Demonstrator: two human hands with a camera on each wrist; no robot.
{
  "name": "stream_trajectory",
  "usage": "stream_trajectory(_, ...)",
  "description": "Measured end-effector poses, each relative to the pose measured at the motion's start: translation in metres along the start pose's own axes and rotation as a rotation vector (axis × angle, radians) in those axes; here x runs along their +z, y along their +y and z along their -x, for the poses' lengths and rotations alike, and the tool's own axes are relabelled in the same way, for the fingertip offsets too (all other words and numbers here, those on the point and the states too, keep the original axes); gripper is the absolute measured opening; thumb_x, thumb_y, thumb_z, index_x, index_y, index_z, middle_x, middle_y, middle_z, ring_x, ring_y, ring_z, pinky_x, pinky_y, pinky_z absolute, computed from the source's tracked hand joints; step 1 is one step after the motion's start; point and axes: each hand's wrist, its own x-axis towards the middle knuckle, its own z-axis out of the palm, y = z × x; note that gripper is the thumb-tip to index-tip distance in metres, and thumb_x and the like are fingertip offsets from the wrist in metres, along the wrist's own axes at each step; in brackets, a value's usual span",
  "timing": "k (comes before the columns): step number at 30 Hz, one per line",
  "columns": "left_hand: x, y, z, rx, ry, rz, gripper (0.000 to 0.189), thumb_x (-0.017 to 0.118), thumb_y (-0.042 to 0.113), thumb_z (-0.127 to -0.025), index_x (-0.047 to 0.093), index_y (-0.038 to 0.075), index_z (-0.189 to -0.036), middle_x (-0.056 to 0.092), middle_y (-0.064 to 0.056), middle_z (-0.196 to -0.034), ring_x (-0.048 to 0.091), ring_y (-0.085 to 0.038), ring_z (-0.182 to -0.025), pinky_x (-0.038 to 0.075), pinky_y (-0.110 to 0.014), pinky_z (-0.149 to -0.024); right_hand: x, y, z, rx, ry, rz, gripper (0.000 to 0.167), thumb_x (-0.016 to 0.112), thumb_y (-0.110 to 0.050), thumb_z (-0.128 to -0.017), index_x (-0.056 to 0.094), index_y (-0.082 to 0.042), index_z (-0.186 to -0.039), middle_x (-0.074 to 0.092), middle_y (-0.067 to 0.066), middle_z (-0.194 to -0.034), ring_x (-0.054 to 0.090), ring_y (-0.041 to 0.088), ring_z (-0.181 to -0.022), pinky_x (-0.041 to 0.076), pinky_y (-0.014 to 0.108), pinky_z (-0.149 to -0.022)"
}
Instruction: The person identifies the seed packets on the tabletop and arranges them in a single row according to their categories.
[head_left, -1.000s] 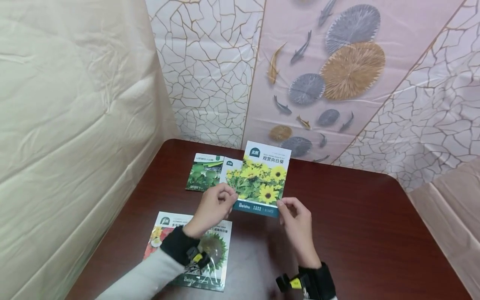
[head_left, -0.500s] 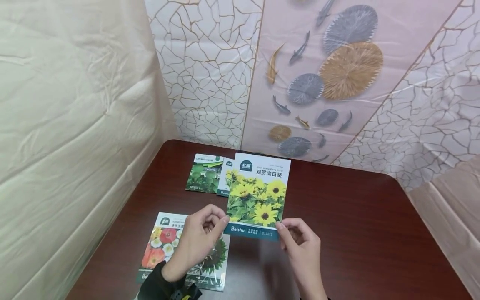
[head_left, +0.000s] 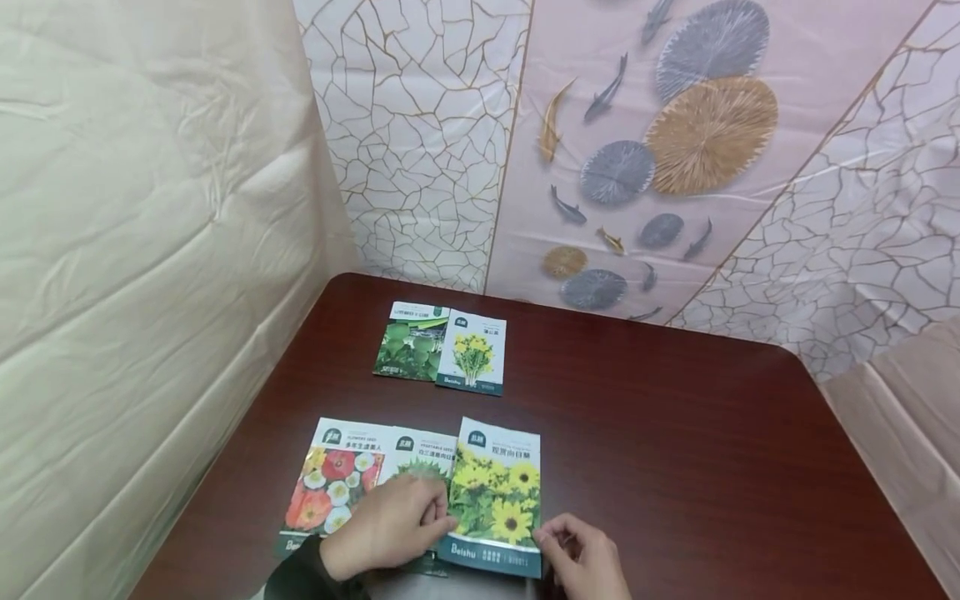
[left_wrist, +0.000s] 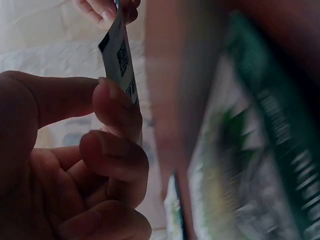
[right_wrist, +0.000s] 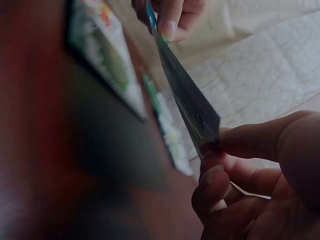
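A seed packet with yellow sunflowers (head_left: 498, 492) is low over the near part of the table, its left edge overlapping a green-centred sunflower seed packet (head_left: 408, 446). My left hand (head_left: 397, 525) pinches its lower left edge, thumb against fingers. At the lower right edge, my right hand (head_left: 588, 558) pinches it too. Both wrist views show the held packet (right_wrist: 187, 95) tilted and seen nearly edge-on, apart from the tabletop. Left of these lies a poppy seed packet (head_left: 337, 475), partly covered by my left hand and sleeve.
Towards the back of the dark wooden table (head_left: 675, 442) lie a green-leaf seed packet (head_left: 412, 342) and a yellow-flower bunch seed packet (head_left: 472, 350), side by side. A cream cloth (head_left: 165, 250) hangs along the left, and a patterned cloth (head_left: 420, 150) behind.
Both hands have drawn the yellow sunflower packet back from the far packets and lowered it beside the near row. The yellow-flower bunch packet, partly hidden before, now shows fully.
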Motion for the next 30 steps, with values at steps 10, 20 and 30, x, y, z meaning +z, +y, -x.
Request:
stream_trajectory(10, 0.021, -0.009, -0.005, 0.073, 0.026, -0.069, 0.032, 0.068, 0.038, -0.089, 0.051, 0.026, -0.065, 0.039, 0.018, -0.055, 0.037, 0.004, -0.048, 0.031, -0.015, -0.051, 0.004, 0.021, 0.001, 0.007, 0.007, 0.148, 0.02, 0.068, -0.03, -0.089, 0.068, -0.011, -0.084, 0.058, -0.004, -0.061, 0.048, 0.006, -0.051, 0.04, 0.023, -0.051)
stream_trajectory(20, 0.028, -0.017, -0.008, 0.011, 0.03, -0.078, 0.033, 0.065, 0.043, -0.09, 0.05, 0.025, -0.067, 0.038, 0.015, -0.056, 0.035, 0.0, -0.049, 0.027, -0.019, -0.05, 0.009, 0.018, -0.001, 0.11, 0.112, 0.349, 0.029, 0.067, -0.041, -0.088, 0.061, -0.02, -0.071, 0.053, -0.006, -0.06, 0.046, 0.011, -0.056, 0.035, 0.028, -0.055)
stream_trajectory(30, -0.004, 0.008, -0.01, 0.014, 0.213, -0.002, 0.022, 0.055, 0.046, -0.096, 0.057, 0.028, -0.084, 0.049, 0.017, -0.065, 0.04, 0.002, -0.053, 0.033, -0.018, -0.055, -0.004, -0.017, -0.002, -0.117, 0.201, -0.099, 0.014, 0.065, -0.02, -0.092, 0.068, -0.009, -0.085, 0.062, 0.0, -0.066, 0.049, 0.007, -0.048, 0.044, 0.025, -0.048)
